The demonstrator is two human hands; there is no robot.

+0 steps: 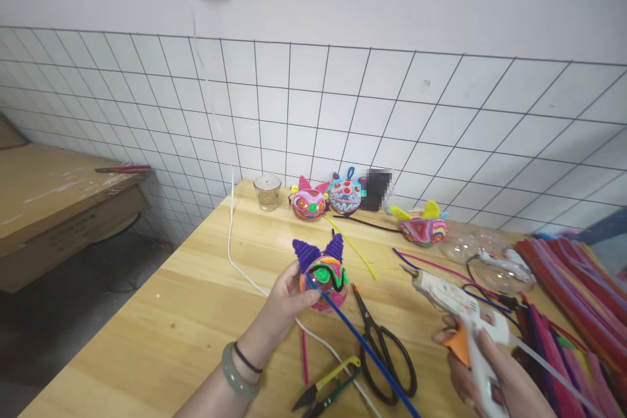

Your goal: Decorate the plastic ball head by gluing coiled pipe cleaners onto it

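My left hand is closed on a round pipe-cleaner mask with two purple pointed ears, a green spiral and pink and orange bands. A blue pipe cleaner runs from under my left thumb down to the right; whether it is fixed to the mask I cannot tell. In my right hand is a white hot glue gun, fingers wrapped round its handle by the orange trigger. The gun's nozzle points left, apart from the mask. A glue stick sticks out of its back.
Black scissors and yellow-green thread snips lie below the mask. Behind stand a pink mask, a blue mask, a yellow-eared mask and a glass cup. Pipe-cleaner bundles and clear plastic domes lie right.
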